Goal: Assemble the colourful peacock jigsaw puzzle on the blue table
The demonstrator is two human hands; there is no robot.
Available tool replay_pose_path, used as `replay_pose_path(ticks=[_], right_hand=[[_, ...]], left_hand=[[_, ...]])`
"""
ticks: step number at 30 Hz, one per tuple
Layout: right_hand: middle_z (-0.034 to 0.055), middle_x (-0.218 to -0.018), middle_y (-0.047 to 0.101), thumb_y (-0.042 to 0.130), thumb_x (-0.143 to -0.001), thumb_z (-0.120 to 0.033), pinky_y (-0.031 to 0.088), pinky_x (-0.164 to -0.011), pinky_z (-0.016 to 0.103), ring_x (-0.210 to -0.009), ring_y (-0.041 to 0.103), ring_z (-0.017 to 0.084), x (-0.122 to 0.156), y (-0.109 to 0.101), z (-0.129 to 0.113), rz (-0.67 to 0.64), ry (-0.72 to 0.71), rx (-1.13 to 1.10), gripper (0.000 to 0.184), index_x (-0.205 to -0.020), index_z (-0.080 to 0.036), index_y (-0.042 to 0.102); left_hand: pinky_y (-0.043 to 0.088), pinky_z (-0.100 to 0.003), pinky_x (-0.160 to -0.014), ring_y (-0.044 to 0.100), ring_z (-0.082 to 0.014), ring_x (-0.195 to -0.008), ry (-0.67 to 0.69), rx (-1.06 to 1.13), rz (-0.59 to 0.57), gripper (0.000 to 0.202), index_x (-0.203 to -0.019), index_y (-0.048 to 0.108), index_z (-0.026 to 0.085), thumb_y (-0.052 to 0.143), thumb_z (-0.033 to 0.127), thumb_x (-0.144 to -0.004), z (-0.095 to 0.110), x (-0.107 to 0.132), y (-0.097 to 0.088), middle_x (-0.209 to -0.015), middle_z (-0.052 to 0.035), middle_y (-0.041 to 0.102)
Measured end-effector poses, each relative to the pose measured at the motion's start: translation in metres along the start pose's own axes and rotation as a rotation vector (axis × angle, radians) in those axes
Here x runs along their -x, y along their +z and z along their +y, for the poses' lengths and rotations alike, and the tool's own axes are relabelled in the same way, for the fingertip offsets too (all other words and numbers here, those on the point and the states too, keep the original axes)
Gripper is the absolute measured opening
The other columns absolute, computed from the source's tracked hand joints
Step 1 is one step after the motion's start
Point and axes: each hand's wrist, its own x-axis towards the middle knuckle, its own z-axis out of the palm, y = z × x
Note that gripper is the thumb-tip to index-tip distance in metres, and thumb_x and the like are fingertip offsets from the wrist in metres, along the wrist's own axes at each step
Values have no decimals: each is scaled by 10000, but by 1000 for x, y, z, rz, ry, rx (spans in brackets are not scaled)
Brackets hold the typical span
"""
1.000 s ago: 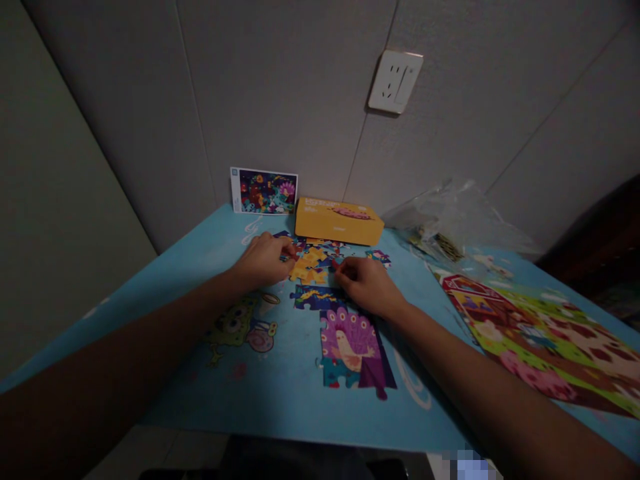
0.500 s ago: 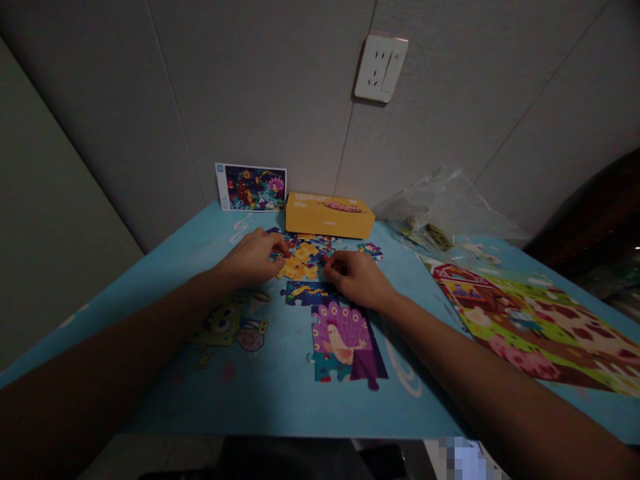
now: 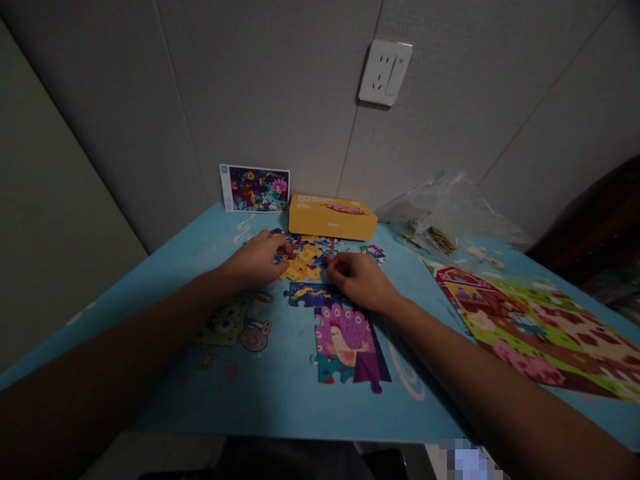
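Observation:
My left hand (image 3: 261, 259) is bent over the left side of a pile of loose jigsaw pieces (image 3: 303, 264), many showing yellow backs. A gap shows between its thumb and index finger. At the pile's right side my right hand (image 3: 361, 279) is closed in a pinch; something small and reddish shows at the fingertips, too small to make out. Below that hand lies a joined puzzle section (image 3: 341, 337) with a pink-purple peacock. A dark blue strip of joined pieces (image 3: 311, 295) adjoins its top, partly covered by my right hand.
A picture card (image 3: 257, 189) leans on the wall beside a yellow box (image 3: 331, 219). To the right are a clear plastic bag (image 3: 453, 210), a farm-scene puzzle (image 3: 530, 327) and a small cluster of pieces (image 3: 373, 253). Cartoon figures decorate the blue tabletop (image 3: 270, 407).
The view has shifted slightly, so everything sits a little further right and lower. Both hands keep nearly the same pose at the pile.

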Motion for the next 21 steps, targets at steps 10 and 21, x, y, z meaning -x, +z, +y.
replay_pose_path(ticks=[10,21], right_hand=[[13,-576,598,507,-799,-246,250,-506,256,-497,467,113,1,-1,-1,2,-3,-2,158,-727,-170,625],[4,-610,594,513,-804,-269,275,-516,238,-528,480,106,0,2,1,-53,-41,-55,163,-752,-167,629]], left_hand=[[437,-379,-929,540,-267,-1073,14,19,15,278,-999,631,181,504,288,-776,-2,1,1,-1048,-112,598],[428,-358,-935,541,-243,-1032,16,-12,-14,291,-1044,611,176,496,288,-802,1,1,-1,-1052,-103,543]])
